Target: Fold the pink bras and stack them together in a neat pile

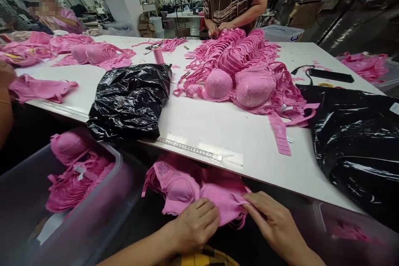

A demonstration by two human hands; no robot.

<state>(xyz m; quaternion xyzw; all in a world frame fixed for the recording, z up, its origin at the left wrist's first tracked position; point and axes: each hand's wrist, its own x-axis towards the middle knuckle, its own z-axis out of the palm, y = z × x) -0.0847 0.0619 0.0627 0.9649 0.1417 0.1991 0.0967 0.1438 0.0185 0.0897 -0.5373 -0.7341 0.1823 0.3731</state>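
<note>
A pink bra (182, 189) hangs just below the table's front edge, its cups' inner side facing me. My left hand (198, 222) is closed on its lower middle, the fingertips curled out of sight. With thumb and fingers my right hand (269, 218) pinches the bra's right side, where the fabric is drawn out to a fold. Loose straps dangle beneath the right cup. Above it on the white table (199, 122) lies a long row of nested pink bras (254, 87), the nearest one with its cups outward.
Black plastic bags (131, 102) lie left and right (358, 145). A measuring tape (190, 148) runs along the table edge. A plastic bin (116, 160) with pink bras stands lower left. Across the table, a person (237, 4) handles the row's far end. A thread spool (158, 55) stands behind the left bag.
</note>
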